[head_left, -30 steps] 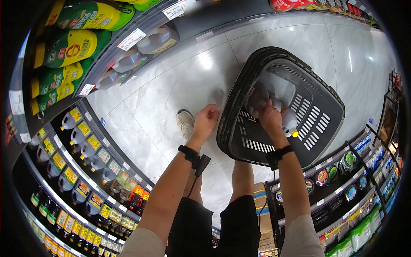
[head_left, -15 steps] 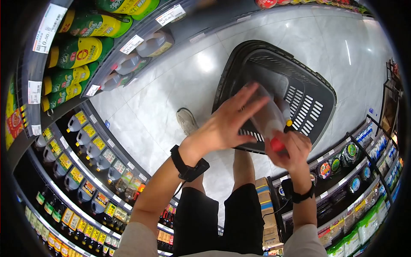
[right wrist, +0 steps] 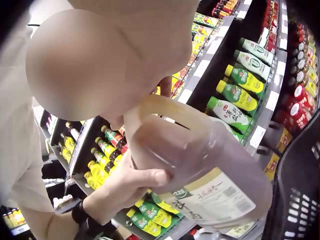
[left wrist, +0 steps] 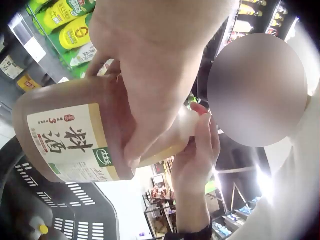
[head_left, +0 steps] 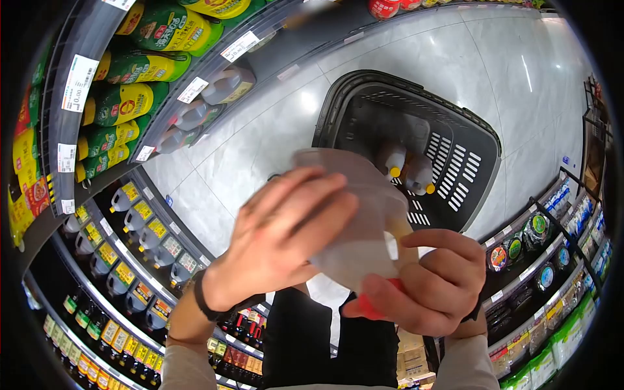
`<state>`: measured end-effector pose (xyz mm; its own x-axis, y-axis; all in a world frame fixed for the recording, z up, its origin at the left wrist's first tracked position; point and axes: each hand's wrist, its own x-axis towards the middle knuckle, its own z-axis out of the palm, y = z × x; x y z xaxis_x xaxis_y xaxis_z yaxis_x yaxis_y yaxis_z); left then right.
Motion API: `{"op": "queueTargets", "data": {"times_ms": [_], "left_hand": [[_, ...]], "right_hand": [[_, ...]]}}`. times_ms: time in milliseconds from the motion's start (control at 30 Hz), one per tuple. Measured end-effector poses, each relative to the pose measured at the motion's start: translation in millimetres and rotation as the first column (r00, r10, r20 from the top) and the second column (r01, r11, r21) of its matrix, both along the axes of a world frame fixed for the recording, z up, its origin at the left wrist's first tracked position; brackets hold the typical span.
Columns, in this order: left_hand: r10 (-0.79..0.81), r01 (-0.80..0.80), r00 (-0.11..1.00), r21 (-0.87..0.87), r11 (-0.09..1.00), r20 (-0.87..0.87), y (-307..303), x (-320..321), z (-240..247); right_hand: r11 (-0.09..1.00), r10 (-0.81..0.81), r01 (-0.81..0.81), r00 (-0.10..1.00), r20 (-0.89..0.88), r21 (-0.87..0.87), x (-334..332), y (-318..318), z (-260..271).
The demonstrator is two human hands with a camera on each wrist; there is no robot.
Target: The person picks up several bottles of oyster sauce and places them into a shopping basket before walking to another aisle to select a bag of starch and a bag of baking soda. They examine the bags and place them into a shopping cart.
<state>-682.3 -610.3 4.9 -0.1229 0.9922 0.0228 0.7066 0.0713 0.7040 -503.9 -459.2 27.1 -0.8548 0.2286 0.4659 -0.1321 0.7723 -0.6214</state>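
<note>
Tilted in front of me is a large translucent plastic jug (head_left: 357, 250) of brownish liquid, with a red cap (head_left: 375, 307) pointing towards me. Its pale label (left wrist: 70, 142) carries Chinese characters and faces the left wrist camera. My left hand (head_left: 279, 237) holds the jug round its body, thumb on one side and fingers on the other. At the neck end, the curled fingers of my right hand (head_left: 432, 283) grip the jug by its handle and cap. Beyond the jug, a black shopping basket (head_left: 481, 188) stands on the floor, with two yellow-capped bottles (head_left: 394, 159) inside.
Shelves of green-and-yellow bottles (head_left: 123, 104) rise on the left, with more jugs (head_left: 227, 84) on a low shelf. Rows of jugs and sauce bottles (head_left: 104, 260) line the lower left. Packaged goods (head_left: 539, 260) fill the right shelves. Pale tiled floor (head_left: 507, 58) surrounds the basket.
My right hand has come up out of the basket with the jug, bringing it towards me. My left hand, which was free beside the basket, has moved onto the jug's body.
</note>
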Motion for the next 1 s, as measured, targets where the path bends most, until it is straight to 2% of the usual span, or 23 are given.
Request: {"op": "queueTargets", "data": {"times_ms": [33,133,267,367,400,500,533,667,767,900,1000], "left_hand": [[0.068,-0.068,0.998,-0.007,0.998,-0.009,-2.2,-1.9,1.7],[0.241,-0.236,0.97,0.118,0.965,-0.033,-5.5,-8.7,-5.6],[0.278,-0.265,0.953,0.112,0.958,-0.121,-7.4,-26.1,-15.2],[0.288,-0.268,0.937,0.122,0.956,-0.198,-9.1,-39.4,-26.3],[0.306,-0.287,0.929,0.117,0.951,-0.207,-9.1,-42.8,-30.3],[0.31,-0.304,0.91,0.064,0.95,-0.275,-9.9,-60.0,-47.9],[0.305,-0.3,0.896,0.066,0.952,-0.324,-11.1,-67.1,-60.1],[0.374,-0.366,0.863,0.089,0.926,-0.339,-9.8,-95.0,-107.9],[0.418,-0.425,0.88,0.02,0.905,-0.227,-4.8,-117.7,-138.5],[0.48,-0.484,0.871,-0.007,0.875,-0.107,-2.6,-135.7,-187.8],[0.537,-0.531,0.838,0.08,0.843,-0.097,4.2,-144.5,-223.1]], "right_hand": [[0.999,-0.028,0.028,1.0,-0.004,-0.022,-8.2,-2.5,-1.3],[0.992,-0.092,0.093,0.996,0.023,-0.089,-29.1,-7.3,-4.7],[0.983,-0.135,0.152,0.977,0.164,-0.1,-46.1,-11.1,-5.9],[0.973,-0.181,0.189,0.981,0.069,-0.133,-59.8,-20.6,-30.3],[0.973,-0.172,0.185,0.98,0.098,-0.135,-64.6,-22.1,-34.2],[0.943,-0.314,0.312,0.95,0.006,-0.118,-89.6,-37.7,-68.4],[0.937,-0.33,0.333,0.943,0.042,-0.103,-95.0,-41.9,-79.3],[0.837,-0.429,0.481,0.873,0.232,-0.262,-105.8,-59.3,-107.1],[0.826,-0.373,0.482,0.856,0.358,-0.291,-95.4,-68.6,-125.1],[0.963,-0.169,0.257,0.818,0.55,-0.086,-58.3,-78.2,-165.4],[0.996,-0.018,0.07,0.736,0.677,-0.049,-27.3,-81.8,-188.7]]}}
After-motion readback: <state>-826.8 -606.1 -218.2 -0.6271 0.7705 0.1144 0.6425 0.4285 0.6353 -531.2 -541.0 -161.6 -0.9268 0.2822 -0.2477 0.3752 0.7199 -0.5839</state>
